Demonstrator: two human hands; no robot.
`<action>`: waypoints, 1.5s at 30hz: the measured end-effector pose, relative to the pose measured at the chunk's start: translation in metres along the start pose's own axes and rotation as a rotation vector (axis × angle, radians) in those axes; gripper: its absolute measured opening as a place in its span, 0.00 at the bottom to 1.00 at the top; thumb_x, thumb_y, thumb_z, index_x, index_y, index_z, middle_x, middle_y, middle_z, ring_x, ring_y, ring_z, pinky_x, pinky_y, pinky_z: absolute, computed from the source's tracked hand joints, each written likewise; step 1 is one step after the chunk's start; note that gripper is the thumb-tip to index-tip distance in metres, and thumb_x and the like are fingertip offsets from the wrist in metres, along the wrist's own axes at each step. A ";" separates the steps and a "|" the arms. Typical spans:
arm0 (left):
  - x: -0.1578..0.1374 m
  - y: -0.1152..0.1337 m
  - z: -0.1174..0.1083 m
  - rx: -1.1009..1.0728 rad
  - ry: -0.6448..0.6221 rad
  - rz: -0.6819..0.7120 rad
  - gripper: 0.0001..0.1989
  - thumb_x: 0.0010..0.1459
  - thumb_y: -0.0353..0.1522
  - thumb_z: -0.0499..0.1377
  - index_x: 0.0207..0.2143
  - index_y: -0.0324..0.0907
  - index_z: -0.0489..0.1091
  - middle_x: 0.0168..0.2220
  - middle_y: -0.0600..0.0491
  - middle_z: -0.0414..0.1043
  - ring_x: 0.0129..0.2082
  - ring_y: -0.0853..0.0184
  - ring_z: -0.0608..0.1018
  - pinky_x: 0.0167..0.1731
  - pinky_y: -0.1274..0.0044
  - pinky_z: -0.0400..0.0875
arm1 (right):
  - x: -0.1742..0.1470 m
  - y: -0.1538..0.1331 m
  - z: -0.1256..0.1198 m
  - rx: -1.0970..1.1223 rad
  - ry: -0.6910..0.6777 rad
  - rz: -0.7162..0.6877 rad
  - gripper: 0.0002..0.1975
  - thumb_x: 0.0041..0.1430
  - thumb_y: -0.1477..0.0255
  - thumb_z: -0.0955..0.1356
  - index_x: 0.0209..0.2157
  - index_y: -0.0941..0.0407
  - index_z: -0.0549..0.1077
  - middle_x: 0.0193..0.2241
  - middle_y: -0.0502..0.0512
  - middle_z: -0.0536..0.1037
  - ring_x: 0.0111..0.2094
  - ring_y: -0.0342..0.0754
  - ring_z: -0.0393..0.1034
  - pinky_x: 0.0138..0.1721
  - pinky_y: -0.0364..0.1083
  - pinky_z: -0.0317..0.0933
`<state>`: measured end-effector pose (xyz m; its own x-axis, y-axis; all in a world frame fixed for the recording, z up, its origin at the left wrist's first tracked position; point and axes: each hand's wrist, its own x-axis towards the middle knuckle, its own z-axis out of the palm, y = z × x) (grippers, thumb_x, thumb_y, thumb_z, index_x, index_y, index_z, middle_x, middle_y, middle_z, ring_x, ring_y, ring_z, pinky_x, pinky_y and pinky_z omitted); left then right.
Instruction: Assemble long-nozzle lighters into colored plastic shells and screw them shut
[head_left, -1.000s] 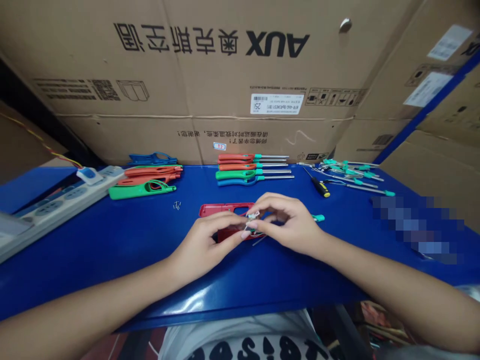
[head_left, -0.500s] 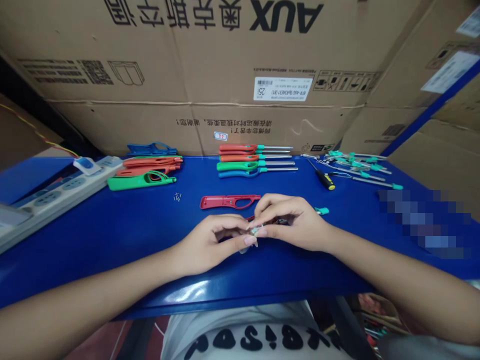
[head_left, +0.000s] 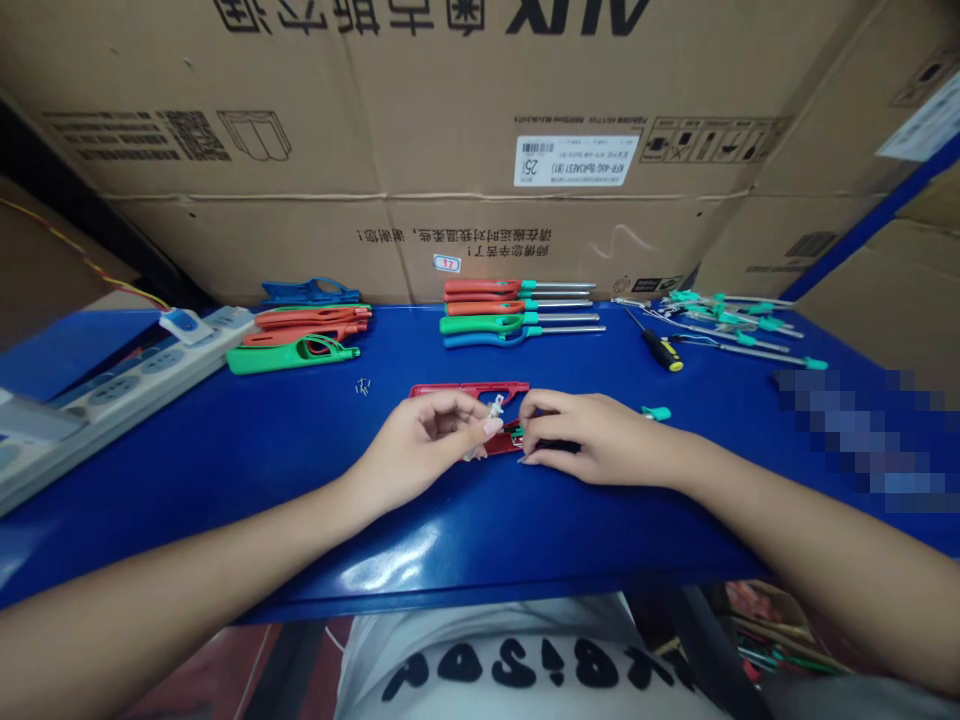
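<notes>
My left hand (head_left: 420,435) has its grip closed on a small pale part (head_left: 496,406), pinched between thumb and fingers. My right hand (head_left: 585,435) curls just beside it, over a lower red piece (head_left: 501,446); whether those fingers grasp anything, I cannot tell. An upper red piece (head_left: 435,388) lies on the bench (head_left: 360,530), partly behind my left hand and unjoined to the lower, so I judge this one partway, not closed up. Small screws (head_left: 363,385) lie loose to the left. Farther back, the handles with metal rods (head_left: 480,323) look whole; the rodless handles (head_left: 292,358) at left and loose rods (head_left: 757,347) at right, near a screwdriver (head_left: 661,350), look apart.
</notes>
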<state>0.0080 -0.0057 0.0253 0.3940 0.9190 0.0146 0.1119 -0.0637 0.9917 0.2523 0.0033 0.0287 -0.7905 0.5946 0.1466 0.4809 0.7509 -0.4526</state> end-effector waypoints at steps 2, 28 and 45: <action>0.001 -0.002 0.000 0.018 -0.003 -0.002 0.17 0.53 0.43 0.69 0.34 0.39 0.75 0.27 0.54 0.77 0.25 0.70 0.78 0.30 0.78 0.76 | 0.003 0.004 0.004 0.152 0.092 0.005 0.06 0.64 0.67 0.70 0.35 0.55 0.77 0.39 0.54 0.77 0.36 0.45 0.72 0.39 0.45 0.65; 0.000 -0.013 -0.001 0.264 -0.017 0.135 0.12 0.57 0.38 0.67 0.37 0.38 0.78 0.30 0.50 0.78 0.28 0.69 0.76 0.28 0.79 0.71 | 0.010 0.014 0.012 0.631 0.258 0.125 0.09 0.59 0.66 0.72 0.32 0.59 0.80 0.27 0.53 0.79 0.27 0.41 0.70 0.28 0.40 0.65; 0.001 -0.013 -0.001 0.283 -0.022 0.198 0.10 0.57 0.36 0.68 0.36 0.37 0.79 0.31 0.51 0.77 0.27 0.71 0.75 0.27 0.79 0.70 | 0.011 0.015 0.012 0.687 0.232 0.128 0.09 0.60 0.68 0.72 0.34 0.60 0.80 0.30 0.54 0.80 0.29 0.41 0.70 0.30 0.41 0.63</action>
<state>0.0063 -0.0039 0.0120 0.4525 0.8697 0.1971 0.2785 -0.3478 0.8952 0.2456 0.0175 0.0130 -0.6069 0.7684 0.2033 0.1582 0.3675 -0.9165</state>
